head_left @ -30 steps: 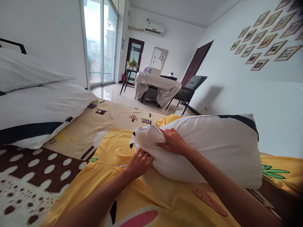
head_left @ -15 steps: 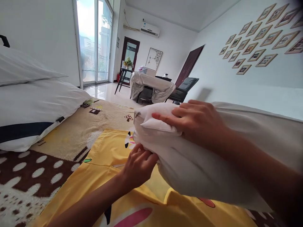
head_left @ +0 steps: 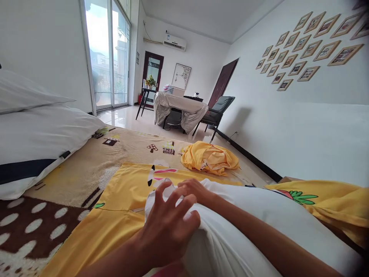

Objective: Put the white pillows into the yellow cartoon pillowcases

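A plump white pillow [head_left: 248,215] lies lengthwise in front of me, its near-left end under both hands. My left hand [head_left: 173,215] is on that end, its bent fingers spread over the white fabric and gripping it. Just beyond, my right hand [head_left: 194,190] closes on the upper edge of the same end; its fingertips are partly hidden behind the left hand. Beneath and to the left spreads a yellow pillowcase [head_left: 115,196] with a rabbit print, partly covered by the pillow and my left arm.
A crumpled yellow cloth [head_left: 210,157] sits at the bed's far edge, with another yellow printed cloth [head_left: 331,196] at right. White pillows [head_left: 43,134] are stacked at left on the patterned blanket [head_left: 129,142]. Farther off stand a covered table [head_left: 178,102] and a black chair [head_left: 217,111].
The pillow end has come down from its raised position onto the yellow pillowcase. My right hand has lowered and moved left; my left hand has shifted on top of the end. Yellow cloths behind are now visible.
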A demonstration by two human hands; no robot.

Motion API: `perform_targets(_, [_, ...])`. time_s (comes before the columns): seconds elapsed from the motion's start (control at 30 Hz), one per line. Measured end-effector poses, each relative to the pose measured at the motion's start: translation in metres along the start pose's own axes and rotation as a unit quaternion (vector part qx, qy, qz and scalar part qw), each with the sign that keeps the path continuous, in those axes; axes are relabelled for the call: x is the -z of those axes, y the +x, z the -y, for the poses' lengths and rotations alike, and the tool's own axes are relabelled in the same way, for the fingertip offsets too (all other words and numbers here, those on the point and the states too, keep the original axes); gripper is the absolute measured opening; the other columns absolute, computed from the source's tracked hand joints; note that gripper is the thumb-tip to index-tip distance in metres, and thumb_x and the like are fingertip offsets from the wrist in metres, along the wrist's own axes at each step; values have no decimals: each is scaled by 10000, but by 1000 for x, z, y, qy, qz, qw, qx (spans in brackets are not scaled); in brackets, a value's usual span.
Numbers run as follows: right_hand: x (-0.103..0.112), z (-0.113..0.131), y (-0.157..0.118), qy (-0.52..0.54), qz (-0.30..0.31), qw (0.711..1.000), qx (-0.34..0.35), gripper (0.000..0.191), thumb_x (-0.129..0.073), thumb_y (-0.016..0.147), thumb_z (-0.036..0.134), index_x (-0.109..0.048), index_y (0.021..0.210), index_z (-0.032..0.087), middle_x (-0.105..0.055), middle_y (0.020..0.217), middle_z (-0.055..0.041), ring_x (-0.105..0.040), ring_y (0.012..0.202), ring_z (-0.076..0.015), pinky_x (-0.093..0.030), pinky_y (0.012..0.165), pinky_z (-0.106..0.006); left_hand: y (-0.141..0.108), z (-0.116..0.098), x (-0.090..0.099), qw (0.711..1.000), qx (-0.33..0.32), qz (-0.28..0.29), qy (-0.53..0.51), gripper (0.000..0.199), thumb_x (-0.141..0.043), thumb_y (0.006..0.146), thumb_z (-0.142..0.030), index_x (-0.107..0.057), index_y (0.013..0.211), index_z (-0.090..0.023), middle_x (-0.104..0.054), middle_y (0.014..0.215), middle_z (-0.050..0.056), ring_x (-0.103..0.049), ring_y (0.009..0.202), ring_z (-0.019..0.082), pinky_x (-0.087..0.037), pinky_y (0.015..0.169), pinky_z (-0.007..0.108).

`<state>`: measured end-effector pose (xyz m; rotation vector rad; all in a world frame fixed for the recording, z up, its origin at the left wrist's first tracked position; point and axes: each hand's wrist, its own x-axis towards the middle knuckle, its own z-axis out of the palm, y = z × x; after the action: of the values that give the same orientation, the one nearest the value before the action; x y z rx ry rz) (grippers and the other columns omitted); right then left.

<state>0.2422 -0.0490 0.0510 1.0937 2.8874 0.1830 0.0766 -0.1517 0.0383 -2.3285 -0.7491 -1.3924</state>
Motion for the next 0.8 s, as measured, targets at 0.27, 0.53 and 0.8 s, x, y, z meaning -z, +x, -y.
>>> perform_targets(0.27, [-30,-22,3,358,-118,925,-41,65,-558,673,170,-608,659,131,-519,592,30,-401,574,-89,-302,518,-202,1,26,-11,966,192,125,-118,145,-690,753,-382,-669,671,-265,-494,1336,-15,-409,1253,300,-220,1029,581])
perform_targets(0.53, [-31,-23,1,536,-87,839,-38,191,-618,673,256,-510,570,136,-431,547,42,-353,525,-73,-283,474,-202,-8,46,-35,916,311,166,-190,272,-751,649,-468,-684,622,-205,-452,1386,110,-377,1278,366,-321,1000,588])
perform_targets(0.8, [-7,-14,-2,212,-26,974,-78,436,-599,697,204,-561,1126,134,-662,932,-86,-587,809,-205,-428,704,-291,-10,49,-32,850,380,252,-262,349,-782,614,-337,-582,876,-222,-496,1276,83,-462,1178,293,-367,994,472])
